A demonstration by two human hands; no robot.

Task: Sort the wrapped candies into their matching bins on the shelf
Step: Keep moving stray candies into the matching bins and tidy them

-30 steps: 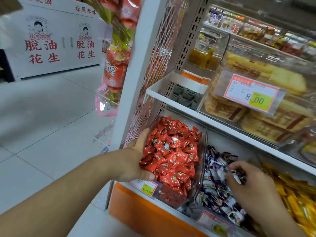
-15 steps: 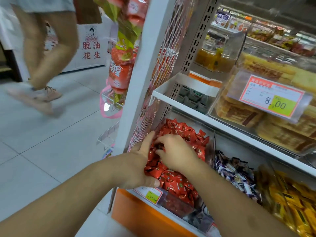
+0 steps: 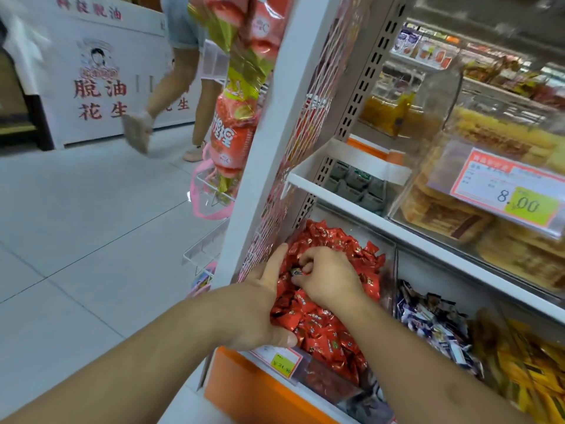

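Shop aisle, grey tiled floor (image 3: 76, 240) filling the left half of the frame, white shelf unit (image 3: 382, 209) on the right. My right hand (image 3: 328, 278) is at centre frame over the red candy bin (image 3: 336, 374), fingers curled down, fingertips (image 3: 301, 264) pinching a small dark-wrapped candy (image 3: 296, 272) that sits among the red candies (image 3: 324, 328). My left hand (image 3: 260, 313) is just left of it, index finger straight and pointing up along the bin's left side, thumb stretched across the bin's front edge, other fingers hidden in the pile so can't tell their pose; palm rests against the red heap. Yellow price tag (image 3: 282, 362) sits on the bin front right below my left thumb. Next bin to the right, lower right of frame, holds blue and white wrapped candies (image 3: 434, 322); beyond it at the far lower right, yellow wrapped candies (image 3: 532, 371). Orange base panel (image 3: 253, 390) runs under the bins. Upper shelf at right carries a clear box of cakes (image 3: 458, 215) with a price card reading 8.00 (image 3: 507, 194). Red and green snack packs (image 3: 241, 96) hang at top centre by the shelf post. Upper left: white display with red Chinese characters (image 3: 91, 71), and a passer-by's legs (image 3: 171, 96) mid-stride in front of it, blurred.
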